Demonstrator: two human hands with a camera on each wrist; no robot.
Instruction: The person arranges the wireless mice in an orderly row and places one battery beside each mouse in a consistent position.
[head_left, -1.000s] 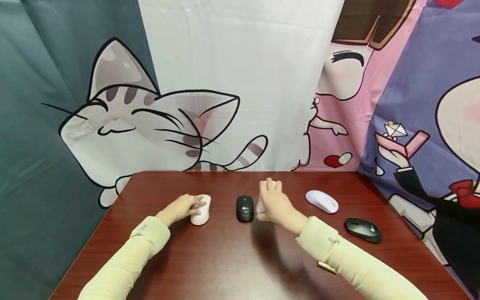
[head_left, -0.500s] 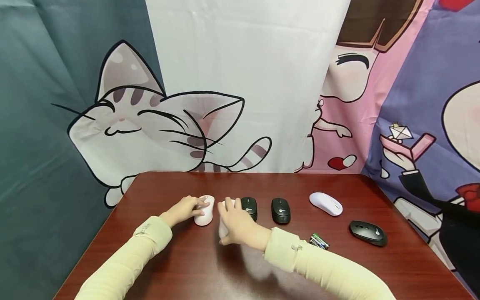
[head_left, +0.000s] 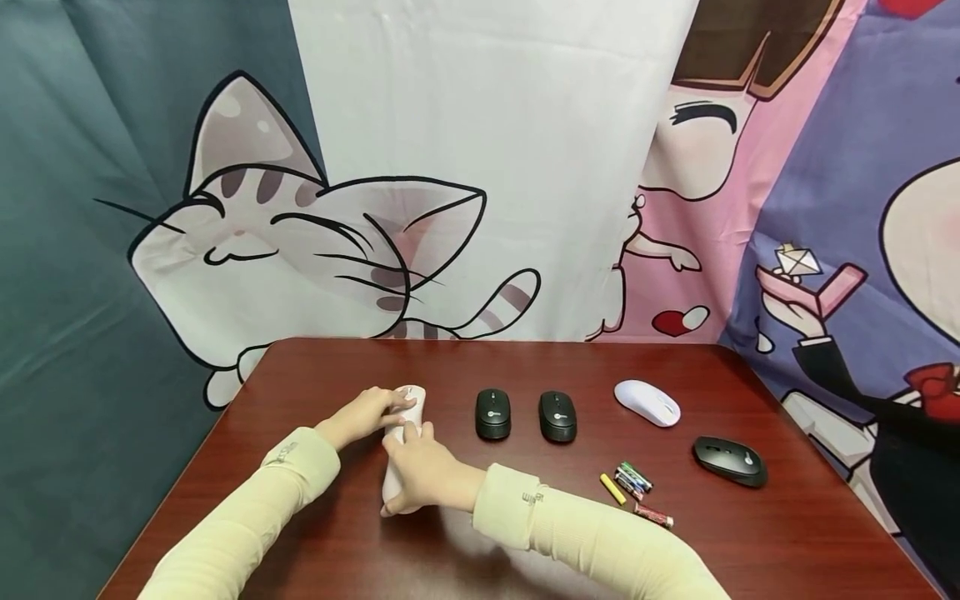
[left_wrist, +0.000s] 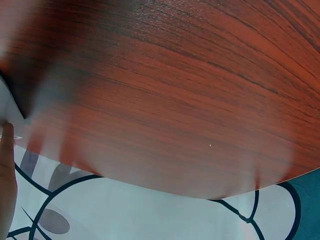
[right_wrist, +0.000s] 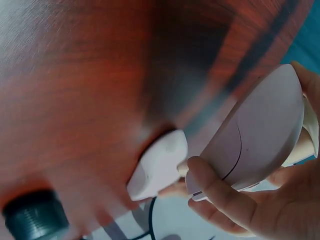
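Head view | right hand [head_left: 423, 471] grips rounded white plastic mouse [right_wrist: 270, 125] over red-brown table [head_left: 330, 367] | left hand [head_left: 367, 410] touches second white mouse [right_wrist: 160, 162], grip unclear | seemingly placed: two parallel black oval mice [head_left: 492, 414] | seemingly remaining: held mouse, slanted white mouse [head_left: 647, 403], slanted black mouse [head_left: 727, 462]

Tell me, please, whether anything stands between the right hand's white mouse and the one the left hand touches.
Only fingers do: the left hand rests on the far white mouse, and the right hand grips the near white mouse; no other object shows between them.
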